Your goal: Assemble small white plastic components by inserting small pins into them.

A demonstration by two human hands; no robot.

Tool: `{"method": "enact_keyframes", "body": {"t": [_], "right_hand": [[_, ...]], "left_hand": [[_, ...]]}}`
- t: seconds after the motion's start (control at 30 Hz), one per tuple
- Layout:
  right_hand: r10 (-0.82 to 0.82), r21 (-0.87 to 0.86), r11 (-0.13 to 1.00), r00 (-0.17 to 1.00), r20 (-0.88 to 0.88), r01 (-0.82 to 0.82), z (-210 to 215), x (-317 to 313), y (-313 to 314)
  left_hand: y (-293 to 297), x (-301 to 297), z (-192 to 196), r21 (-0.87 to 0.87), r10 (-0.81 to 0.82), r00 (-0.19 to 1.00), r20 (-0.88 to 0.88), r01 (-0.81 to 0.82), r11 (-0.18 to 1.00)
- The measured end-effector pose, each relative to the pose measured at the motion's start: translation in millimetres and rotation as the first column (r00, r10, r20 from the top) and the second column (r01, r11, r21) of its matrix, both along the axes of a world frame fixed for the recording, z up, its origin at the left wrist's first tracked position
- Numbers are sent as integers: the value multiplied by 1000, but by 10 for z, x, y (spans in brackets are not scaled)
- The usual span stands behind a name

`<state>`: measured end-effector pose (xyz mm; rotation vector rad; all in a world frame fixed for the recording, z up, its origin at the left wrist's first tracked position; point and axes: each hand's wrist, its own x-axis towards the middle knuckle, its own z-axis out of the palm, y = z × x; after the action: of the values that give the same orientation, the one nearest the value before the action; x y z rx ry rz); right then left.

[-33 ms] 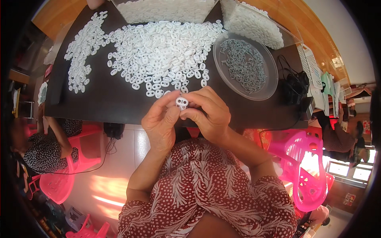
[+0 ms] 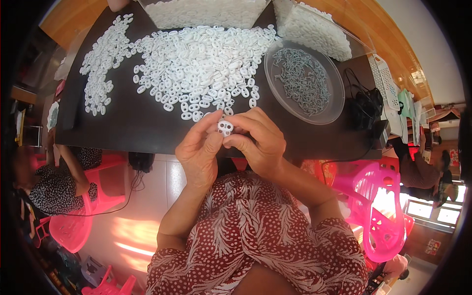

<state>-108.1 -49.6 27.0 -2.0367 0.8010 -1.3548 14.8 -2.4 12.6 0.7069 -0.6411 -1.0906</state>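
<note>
Just over the table's near edge, I hold a small white two-holed plastic piece with its holes facing up. A second white part shows right below it; I cannot tell whether the two are joined. My left hand pinches the left side between thumb and fingers. From the right, my right hand grips it the same way, thumb underneath. Beyond my fingertips spreads a large heap of loose white two-holed oval pieces. Fingers hide part of what I hold.
A smaller group of white ovals lies at the left. Right of the heap stands a round clear tray of small grey screws. Bins of white pieces line the back. Black cables lie at right. A person sits at left.
</note>
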Motion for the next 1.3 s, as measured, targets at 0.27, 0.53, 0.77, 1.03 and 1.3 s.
{"method": "enact_keyframes", "body": {"t": [0.27,0.53,0.77,1.03,1.3], "right_hand": [[-13,-67,998,999,47,16,-18,49,28],[-14,-103,994,1000,22,16,-25,112,68],[18,-141,990,998,57,-10,-45,147,87],[18,-143,990,995,101,-4,-10,203,134],[25,-221,975,993,116,1,-78,216,105]], "left_hand": [[16,-55,-140,-66,96,992,79,-90,994],[90,-100,-101,-35,188,978,94,-186,982],[156,-91,-39,-51,196,971,134,-191,980],[194,-122,2,-36,196,976,97,-193,980],[217,-112,-6,-74,246,948,200,-236,969]]}}
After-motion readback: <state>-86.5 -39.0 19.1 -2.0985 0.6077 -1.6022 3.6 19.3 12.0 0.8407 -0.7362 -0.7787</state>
